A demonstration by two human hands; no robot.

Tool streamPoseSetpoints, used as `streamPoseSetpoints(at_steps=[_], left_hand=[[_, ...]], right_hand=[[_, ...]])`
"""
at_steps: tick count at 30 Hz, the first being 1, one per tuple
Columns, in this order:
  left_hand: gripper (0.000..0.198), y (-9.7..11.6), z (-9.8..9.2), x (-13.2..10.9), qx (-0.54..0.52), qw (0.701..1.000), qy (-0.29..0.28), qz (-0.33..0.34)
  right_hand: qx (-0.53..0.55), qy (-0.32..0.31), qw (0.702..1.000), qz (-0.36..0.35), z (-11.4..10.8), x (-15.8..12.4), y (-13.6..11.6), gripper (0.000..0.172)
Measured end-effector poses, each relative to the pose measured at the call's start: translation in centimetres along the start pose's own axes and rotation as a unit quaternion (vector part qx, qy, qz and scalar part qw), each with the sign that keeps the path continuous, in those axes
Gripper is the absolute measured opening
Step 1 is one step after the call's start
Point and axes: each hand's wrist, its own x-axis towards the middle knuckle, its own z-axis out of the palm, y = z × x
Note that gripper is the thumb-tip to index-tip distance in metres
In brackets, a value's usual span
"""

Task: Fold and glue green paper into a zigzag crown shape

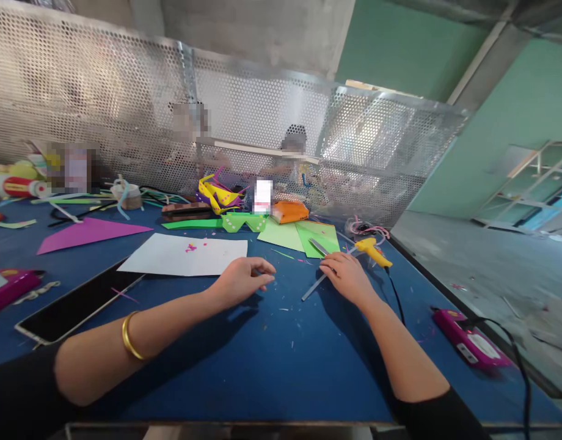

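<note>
My left hand hovers over the blue table, fingers loosely curved and the thumb apart, with nothing in it. It is nearest to a white sheet of paper that carries small pink scraps. My right hand is closed at the near end of a pair of scissors; their handles are hidden under the fingers. The blades point away over a bright green sheet. A clear glue stick lies beneath that hand. Just right of it is a yellow glue gun.
Green paper glasses, yellow and purple paper glasses and an orange packet lie along the back. A black tablet-like slab and purple paper are left. A magenta power box with a cable stands right.
</note>
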Motion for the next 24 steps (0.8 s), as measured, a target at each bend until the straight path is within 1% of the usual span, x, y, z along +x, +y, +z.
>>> streamPoseSetpoints(at_steps=[3,8,11,14,16,18,21,24], left_hand=[[0.026,0.9,0.9,1.3,0.041,0.999,-0.015,0.023],[0.021,1.5,2.0,3.7,0.134,0.990,-0.004,0.045],[0.018,1.6,2.7,5.6,0.189,0.981,0.007,0.042],[0.018,1.6,4.1,8.1,0.248,0.968,0.025,0.031],[0.022,1.7,5.3,9.7,0.285,0.958,0.029,0.031],[0.031,1.9,6.5,11.1,0.317,0.948,0.031,0.033],[0.034,2.2,8.0,12.6,0.348,0.936,0.036,0.044],[0.034,2.3,8.9,13.5,0.364,0.929,0.030,0.063]], right_hand=[[-0.016,-0.014,1.000,-0.001,0.2,0.1,-0.2,0.029],[-0.060,-0.026,0.997,0.049,-0.4,0.0,-0.1,0.037],[-0.082,-0.035,0.993,0.075,-0.8,0.0,0.0,0.035],[-0.092,-0.046,0.991,0.085,-0.9,0.0,-0.1,0.030],[-0.096,-0.052,0.990,0.086,-0.9,0.0,-0.3,0.027],[-0.100,-0.056,0.990,0.087,-0.8,0.0,-0.4,0.026],[-0.105,-0.059,0.989,0.088,-0.8,0.0,-0.5,0.026],[-0.106,-0.062,0.988,0.089,-0.7,0.1,-0.6,0.028]])
